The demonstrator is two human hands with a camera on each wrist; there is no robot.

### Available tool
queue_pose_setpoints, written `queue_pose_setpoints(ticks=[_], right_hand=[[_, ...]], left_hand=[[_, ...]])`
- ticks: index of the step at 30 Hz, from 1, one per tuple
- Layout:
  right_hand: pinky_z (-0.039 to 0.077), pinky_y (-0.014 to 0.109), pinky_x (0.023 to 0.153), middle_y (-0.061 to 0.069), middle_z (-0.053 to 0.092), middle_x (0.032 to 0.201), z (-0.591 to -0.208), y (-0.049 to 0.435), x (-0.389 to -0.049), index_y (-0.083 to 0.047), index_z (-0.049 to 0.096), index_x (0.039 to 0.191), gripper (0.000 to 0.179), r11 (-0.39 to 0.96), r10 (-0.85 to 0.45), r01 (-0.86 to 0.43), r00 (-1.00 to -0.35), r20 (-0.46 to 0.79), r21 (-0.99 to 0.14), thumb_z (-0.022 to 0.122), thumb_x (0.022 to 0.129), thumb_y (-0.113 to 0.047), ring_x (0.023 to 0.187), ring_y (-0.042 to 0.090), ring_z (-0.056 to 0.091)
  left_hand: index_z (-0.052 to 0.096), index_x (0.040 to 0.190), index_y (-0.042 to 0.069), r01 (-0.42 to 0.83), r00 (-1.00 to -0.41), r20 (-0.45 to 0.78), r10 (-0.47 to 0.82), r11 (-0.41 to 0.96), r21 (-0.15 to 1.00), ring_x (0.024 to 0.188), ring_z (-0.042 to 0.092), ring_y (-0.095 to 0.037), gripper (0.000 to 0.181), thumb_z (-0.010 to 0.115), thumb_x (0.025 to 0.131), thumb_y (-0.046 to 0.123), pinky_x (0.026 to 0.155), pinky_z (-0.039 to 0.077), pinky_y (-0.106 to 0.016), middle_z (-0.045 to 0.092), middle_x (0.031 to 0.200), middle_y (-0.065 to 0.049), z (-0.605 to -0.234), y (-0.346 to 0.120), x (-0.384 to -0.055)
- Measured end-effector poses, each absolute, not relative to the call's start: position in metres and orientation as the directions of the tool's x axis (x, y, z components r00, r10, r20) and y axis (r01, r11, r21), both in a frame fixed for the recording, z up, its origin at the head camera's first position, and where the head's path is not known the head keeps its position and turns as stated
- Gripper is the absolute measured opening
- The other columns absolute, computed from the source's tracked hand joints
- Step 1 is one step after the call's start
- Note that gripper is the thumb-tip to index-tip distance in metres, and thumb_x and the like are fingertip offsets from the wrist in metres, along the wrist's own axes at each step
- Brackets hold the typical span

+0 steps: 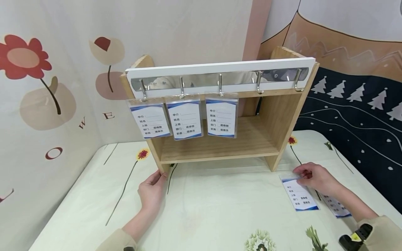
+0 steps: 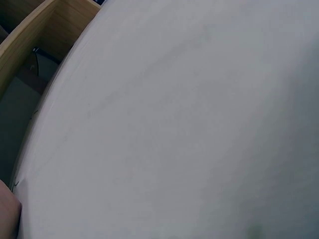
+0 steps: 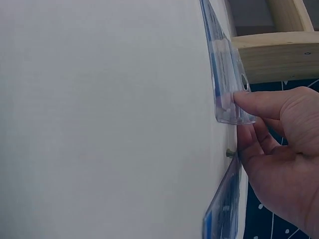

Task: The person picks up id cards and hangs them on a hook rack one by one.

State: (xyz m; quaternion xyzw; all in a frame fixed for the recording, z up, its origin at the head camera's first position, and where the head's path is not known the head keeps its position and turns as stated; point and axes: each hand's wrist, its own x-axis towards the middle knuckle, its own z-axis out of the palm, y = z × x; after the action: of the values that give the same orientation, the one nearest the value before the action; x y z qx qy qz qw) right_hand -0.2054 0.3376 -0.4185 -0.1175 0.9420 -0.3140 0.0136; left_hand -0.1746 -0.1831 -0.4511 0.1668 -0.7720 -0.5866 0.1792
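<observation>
A wooden shelf [image 1: 220, 143] stands on the table, with a row of metal hooks across its white top rail [image 1: 220, 66]. Three clear-sleeved name badges [image 1: 185, 120] hang from the left and middle hooks. My left hand [image 1: 152, 190] holds the foot of the shelf's left side between thumb and fingers; the left wrist view catches only a sliver of that hand. At the right, my right hand [image 1: 318, 179] pinches the top edge of a badge [image 1: 299, 195] lying at the table. Another badge [image 1: 337, 205] lies under the right forearm, partly hidden by it.
Two hooks [image 1: 259, 83] at the rail's right end carry no badge. The pale tablecloth [image 1: 213, 205] has printed flowers. A patterned curtain [image 1: 194, 31] rises behind and left, and a dark tree-print cloth [image 1: 355, 115] borders the right side.
</observation>
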Motion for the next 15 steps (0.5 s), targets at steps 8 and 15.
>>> queue_pose_setpoints(ticks=[8,15], right_hand=[[0.050,0.020,0.071,0.009,0.067,0.101,-0.4204,0.3383,-0.2048,0.006,0.065,0.112,0.026,0.755,-0.225,-0.212,-0.973,0.059,-0.620,0.074,0.087,0.006,0.088,0.023,0.057],[0.052,0.019,0.072,0.009,0.068,0.101,-0.4226,0.3403,-0.2031,0.005,0.065,0.112,0.025,0.742,-0.206,-0.209,-0.975,0.080,-0.638,0.072,0.089,0.006,0.087,0.020,0.060]], left_hand=[[0.069,0.129,-0.002,-0.039,-0.874,0.095,-0.476,0.265,0.963,0.112,0.068,-0.030,0.035,0.068,0.098,0.014,0.075,0.048,-0.006,0.070,0.122,-0.020,-0.4504,-0.1824,-0.1725],[0.069,0.128,-0.002,-0.035,-0.868,0.101,-0.487,0.264,0.964,0.110,0.069,-0.029,0.034,0.069,0.097,0.014,0.074,0.049,-0.006,0.071,0.120,-0.020,-0.4511,-0.1822,-0.1743]])
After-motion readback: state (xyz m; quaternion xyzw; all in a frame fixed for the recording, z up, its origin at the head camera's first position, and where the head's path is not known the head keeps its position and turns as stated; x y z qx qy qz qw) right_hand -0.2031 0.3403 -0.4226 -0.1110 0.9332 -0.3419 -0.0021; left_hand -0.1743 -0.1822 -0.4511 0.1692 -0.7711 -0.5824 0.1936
